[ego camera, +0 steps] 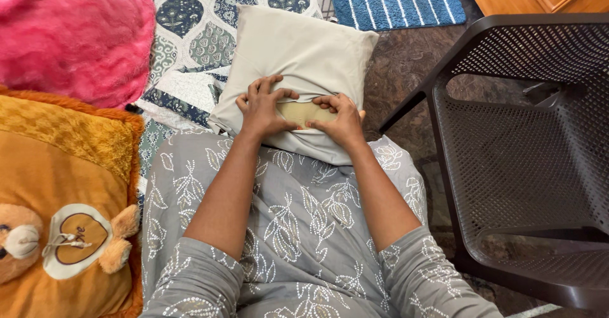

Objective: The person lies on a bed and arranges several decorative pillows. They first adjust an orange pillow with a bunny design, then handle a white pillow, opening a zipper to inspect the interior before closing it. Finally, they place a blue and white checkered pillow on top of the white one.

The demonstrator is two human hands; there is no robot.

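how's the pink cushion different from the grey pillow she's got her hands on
The pink cushion is bright and shaggy; the grey pillow is pale and smooth. The pink cushion lies untouched at the upper left; the grey pillow rests against the person's lap, with the left hand and right hand gripping its open end. Both are soft.

A pillow (298, 51) in a pale grey-beige pillowcase (279, 39) lay in the upper middle of the frame, its far end pointing to the top edge and its near end resting on the person's lap. At that near end the case gaped open, showing a strip of the tan inner pillow (303, 111) through the slit. The cloth looked smooth, with soft creases near the opening.
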